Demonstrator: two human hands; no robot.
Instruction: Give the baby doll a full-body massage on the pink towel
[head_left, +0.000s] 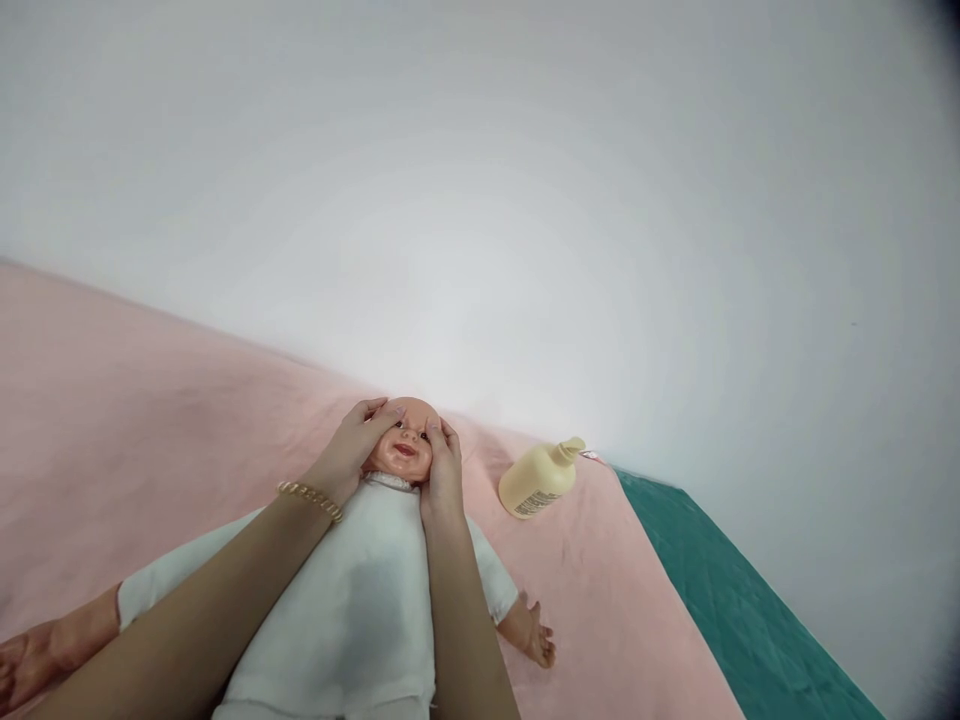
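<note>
A baby doll (375,580) in a white cloth suit lies on its back with its arms spread. My left hand (355,446) cups one side of the doll's head (416,407), its thumb resting on the brow. On the opposite side, my right hand (445,472) holds the head, with the thumb near the other eye. The fingertips of both hands curl partly out of sight around the head. A gold beaded bracelet (309,497) circles my left wrist.
A pale yellow pump bottle (536,482) stands to the right of the doll's head. Pink cloth (615,590) covers the surface beneath. Green material (742,600) shows past its right edge. A white wall (480,200) rises behind.
</note>
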